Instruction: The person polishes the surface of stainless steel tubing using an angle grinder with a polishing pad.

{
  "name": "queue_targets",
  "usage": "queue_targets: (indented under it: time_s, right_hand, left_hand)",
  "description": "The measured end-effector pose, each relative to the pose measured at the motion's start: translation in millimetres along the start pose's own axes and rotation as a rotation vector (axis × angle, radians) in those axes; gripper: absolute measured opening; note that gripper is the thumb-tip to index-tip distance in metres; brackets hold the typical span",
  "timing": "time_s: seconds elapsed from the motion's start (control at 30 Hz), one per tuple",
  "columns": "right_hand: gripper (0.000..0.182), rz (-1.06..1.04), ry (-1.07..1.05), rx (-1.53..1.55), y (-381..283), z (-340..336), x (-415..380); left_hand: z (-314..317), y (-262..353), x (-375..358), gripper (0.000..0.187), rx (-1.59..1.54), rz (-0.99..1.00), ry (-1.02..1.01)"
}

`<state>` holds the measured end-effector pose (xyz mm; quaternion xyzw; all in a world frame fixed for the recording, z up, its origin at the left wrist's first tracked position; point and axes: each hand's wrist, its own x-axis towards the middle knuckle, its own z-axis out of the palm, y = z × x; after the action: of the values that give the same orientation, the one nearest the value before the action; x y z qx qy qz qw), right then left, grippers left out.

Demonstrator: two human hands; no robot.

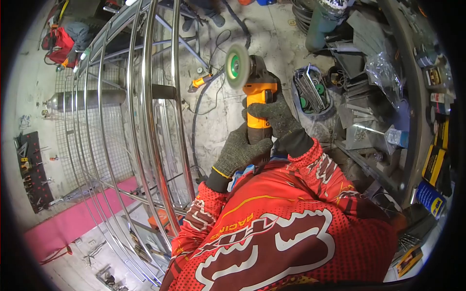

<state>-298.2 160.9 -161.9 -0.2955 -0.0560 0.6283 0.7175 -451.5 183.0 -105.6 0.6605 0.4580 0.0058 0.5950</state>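
Observation:
An orange and black angle grinder [258,104] is held upright in front of the red jersey, with a pale disc with a green centre [236,66] at its top. My left hand [241,151], in a dark grey knit glove, wraps round the dark lower end of the grinder. Higher up, the gloved fingers of my right hand [279,115] close round its orange body. To the left of the disc, apart from it, run the curved shiny metal tubes [177,97] of a large frame.
A second orange grinder [200,82] lies on the floor with its cable. To the right are a tub [310,89] of discs and tools, scrap metal sheets [361,140] and a gas cylinder [318,31]. A person's feet [216,19] show at the top.

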Motion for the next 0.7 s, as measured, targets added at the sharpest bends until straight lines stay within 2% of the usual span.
queue_targets:
  time_s: [0.07, 0.13, 0.17, 0.2, 0.27, 0.3, 0.37, 0.4, 0.47, 0.5, 0.53, 0.63, 0.7]
  right_hand:
    - [0.09, -0.02, 0.015, 0.006, 0, -13, -3]
    - [0.092, 0.009, 0.109, -0.025, -5, -23, -8]
    - [0.093, -0.034, 0.124, -0.074, -6, -28, -7]
    - [0.093, -0.078, 0.142, -0.125, -6, -32, -7]
    - [0.094, -0.113, 0.154, -0.229, -10, -35, -13]
    - [0.095, -0.14, 0.158, -0.34, -13, -35, -15]
    - [0.097, -0.148, 0.148, -0.389, -3, -39, -19]
    - [0.099, -0.154, 0.139, -0.439, 1, -40, -20]
    - [0.101, -0.109, 0.107, -0.424, 1, -37, -22]
    - [0.101, -0.109, 0.12, -0.447, -2, -33, -24]
    - [0.101, -0.111, 0.134, -0.469, -5, -30, -25]
    - [0.102, -0.12, 0.084, -0.436, 3, -39, -21]
    - [0.102, -0.131, 0.068, -0.447, 4, -37, -23]
  left_hand:
    - [-3, -17, 0, 0.038, -0.042, 0.031, -0.017]
    - [-22, -51, 0, 0.025, -0.428, -0.117, -0.005]
    - [-14, -55, -7, 0.014, -0.533, 0.04, 0.158]
    - [-23, -43, -9, 0.015, -1.134, -0.223, 0.229]
    - [-38, -67, -8, 0.016, 0.018, 0.208, 0.058]
    - [-36, -71, -6, 0.016, 0.021, 0.211, 0.057]
    - [-29, -75, -2, 0.024, -1.019, -0.029, 0.189]
    - [-27, -52, -1, 0.024, -1.019, -0.025, 0.189]
    - [-27, -1, 4, 0.035, -0.54, 0.129, 0.418]
    - [-32, 14, 5, 0.047, -0.49, 0.165, 0.43]
    - [-36, 26, 5, 0.039, -0.464, 0.224, 0.432]
    - [-47, 39, 9, 0.028, -0.334, 0.201, 0.482]
    - [-48, 36, 15, 0.024, -0.399, 0.337, 0.502]
